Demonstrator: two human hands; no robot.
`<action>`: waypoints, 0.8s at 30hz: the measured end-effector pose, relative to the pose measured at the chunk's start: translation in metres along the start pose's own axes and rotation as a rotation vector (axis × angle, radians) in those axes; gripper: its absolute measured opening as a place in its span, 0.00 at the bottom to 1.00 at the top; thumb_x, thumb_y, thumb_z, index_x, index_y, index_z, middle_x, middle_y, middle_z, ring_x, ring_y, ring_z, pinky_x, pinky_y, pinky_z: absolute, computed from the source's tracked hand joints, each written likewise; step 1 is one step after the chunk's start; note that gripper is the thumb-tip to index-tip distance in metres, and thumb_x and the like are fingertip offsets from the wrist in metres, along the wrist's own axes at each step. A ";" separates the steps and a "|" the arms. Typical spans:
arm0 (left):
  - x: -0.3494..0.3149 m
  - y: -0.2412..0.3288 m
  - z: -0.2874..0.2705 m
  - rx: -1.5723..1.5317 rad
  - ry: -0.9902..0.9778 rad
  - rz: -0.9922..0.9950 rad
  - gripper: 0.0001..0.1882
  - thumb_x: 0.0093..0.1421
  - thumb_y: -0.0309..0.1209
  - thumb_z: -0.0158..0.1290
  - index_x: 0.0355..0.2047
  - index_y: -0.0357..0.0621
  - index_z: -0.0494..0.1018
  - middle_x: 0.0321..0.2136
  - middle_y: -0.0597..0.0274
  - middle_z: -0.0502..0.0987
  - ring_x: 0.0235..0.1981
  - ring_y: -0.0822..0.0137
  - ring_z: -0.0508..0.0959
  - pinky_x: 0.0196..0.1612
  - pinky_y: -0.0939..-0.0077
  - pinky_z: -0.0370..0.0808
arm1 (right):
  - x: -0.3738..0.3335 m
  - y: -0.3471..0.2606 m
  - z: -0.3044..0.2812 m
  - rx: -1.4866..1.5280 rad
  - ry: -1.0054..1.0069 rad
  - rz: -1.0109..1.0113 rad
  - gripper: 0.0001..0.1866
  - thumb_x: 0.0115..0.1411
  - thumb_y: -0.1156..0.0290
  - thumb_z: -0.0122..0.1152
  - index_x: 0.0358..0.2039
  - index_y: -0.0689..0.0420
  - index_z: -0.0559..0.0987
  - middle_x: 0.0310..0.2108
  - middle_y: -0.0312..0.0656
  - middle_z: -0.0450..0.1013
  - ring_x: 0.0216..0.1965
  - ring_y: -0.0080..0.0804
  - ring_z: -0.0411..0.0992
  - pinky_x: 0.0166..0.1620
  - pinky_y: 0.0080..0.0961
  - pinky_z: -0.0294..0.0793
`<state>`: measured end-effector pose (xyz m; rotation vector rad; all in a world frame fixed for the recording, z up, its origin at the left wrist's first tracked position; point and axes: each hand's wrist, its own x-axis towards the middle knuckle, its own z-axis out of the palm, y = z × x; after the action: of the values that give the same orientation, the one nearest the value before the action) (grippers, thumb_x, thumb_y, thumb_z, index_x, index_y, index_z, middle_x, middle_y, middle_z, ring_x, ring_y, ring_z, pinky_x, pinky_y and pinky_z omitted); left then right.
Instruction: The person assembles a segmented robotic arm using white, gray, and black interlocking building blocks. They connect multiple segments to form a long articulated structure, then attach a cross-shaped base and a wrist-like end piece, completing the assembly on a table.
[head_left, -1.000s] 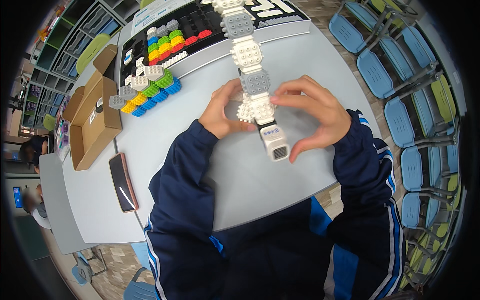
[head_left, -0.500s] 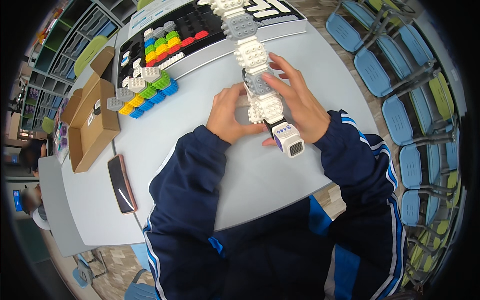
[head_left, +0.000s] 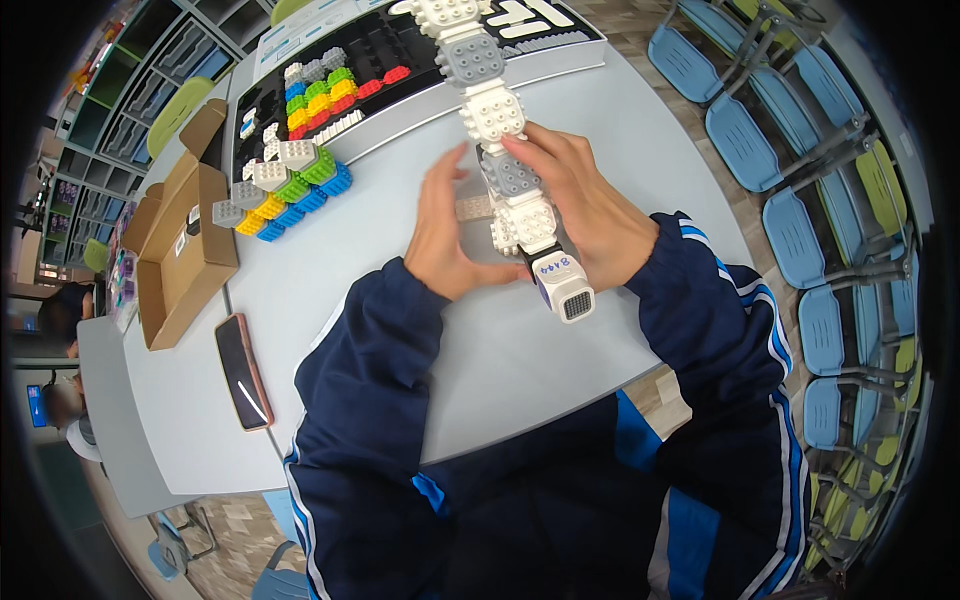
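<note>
A tall structure of white and grey studded building blocks (head_left: pixel 495 112) rises before me, leaning slightly left toward its top. At its lower end is a white module (head_left: pixel 568 290) with a dark grid face and handwriting on it. My right hand (head_left: pixel 590 205) grips the structure from the right, fingertips against the blocks near a white and grey joint. On the other side, my left hand (head_left: pixel 437 235) is open, its fingers spread off the blocks and its thumb tip close to the structure's base. Whether that thumb touches is hard to see. A pale flat piece (head_left: pixel 474 207) shows between the left hand and the structure.
Behind is a block kit tray (head_left: pixel 400 115) with coloured blocks in rows. A multicoloured block assembly (head_left: pixel 285 190) lies at its front left. Further left are an open cardboard box (head_left: pixel 185 250) and a phone (head_left: pixel 243 370). Stacked blue chairs (head_left: pixel 745 150) stand off the table's right side.
My left fingers have opened away from the blocks, moving left. The structure has shifted slightly left, its lower module tipping downward. My right hand keeps its hold, its fingers a little higher along the blocks.
</note>
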<state>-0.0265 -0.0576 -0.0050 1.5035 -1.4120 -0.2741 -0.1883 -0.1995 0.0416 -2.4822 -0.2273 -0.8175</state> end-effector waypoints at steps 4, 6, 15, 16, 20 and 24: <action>-0.009 0.012 -0.011 0.331 0.135 0.343 0.66 0.25 0.43 0.77 0.64 0.38 0.52 0.61 0.43 0.57 0.59 0.45 0.62 0.62 0.50 0.58 | 0.000 0.002 -0.008 0.037 -0.011 -0.018 0.61 0.31 0.73 0.78 0.67 0.54 0.54 0.64 0.53 0.55 0.59 0.56 0.58 0.60 0.43 0.60; -0.012 0.017 -0.007 0.355 0.128 0.324 0.65 0.25 0.44 0.76 0.63 0.39 0.54 0.60 0.44 0.59 0.59 0.46 0.63 0.62 0.47 0.56 | -0.001 0.002 -0.007 0.045 -0.006 -0.016 0.60 0.31 0.73 0.79 0.67 0.53 0.55 0.63 0.52 0.55 0.59 0.55 0.58 0.60 0.42 0.60; 0.001 0.037 -0.015 0.396 0.097 0.353 0.57 0.29 0.42 0.73 0.61 0.38 0.59 0.59 0.48 0.64 0.59 0.50 0.65 0.61 0.45 0.54 | 0.000 0.006 -0.002 0.110 0.053 -0.030 0.57 0.30 0.72 0.80 0.65 0.49 0.62 0.62 0.49 0.57 0.58 0.53 0.58 0.58 0.42 0.65; 0.000 0.038 -0.015 0.385 0.097 0.347 0.57 0.29 0.42 0.73 0.61 0.38 0.59 0.59 0.48 0.64 0.59 0.51 0.66 0.61 0.45 0.54 | 0.000 0.005 -0.001 0.129 0.058 -0.027 0.57 0.30 0.72 0.80 0.65 0.48 0.62 0.62 0.49 0.57 0.58 0.53 0.58 0.58 0.42 0.65; -0.001 0.039 -0.015 0.377 0.100 0.343 0.58 0.28 0.43 0.73 0.61 0.38 0.60 0.58 0.49 0.65 0.58 0.51 0.66 0.60 0.47 0.55 | -0.002 0.004 0.003 0.141 0.076 -0.019 0.56 0.31 0.72 0.80 0.64 0.48 0.62 0.62 0.49 0.58 0.58 0.53 0.58 0.58 0.42 0.65; 0.003 0.038 -0.021 0.451 0.095 0.399 0.58 0.25 0.43 0.72 0.59 0.36 0.62 0.56 0.49 0.67 0.56 0.51 0.68 0.58 0.51 0.57 | -0.002 0.005 0.006 0.131 0.117 -0.050 0.55 0.31 0.70 0.81 0.63 0.48 0.63 0.61 0.49 0.58 0.57 0.53 0.58 0.58 0.42 0.65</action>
<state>-0.0339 -0.0421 0.0344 1.5152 -1.7306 0.3802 -0.1858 -0.2009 0.0342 -2.3066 -0.2932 -0.9348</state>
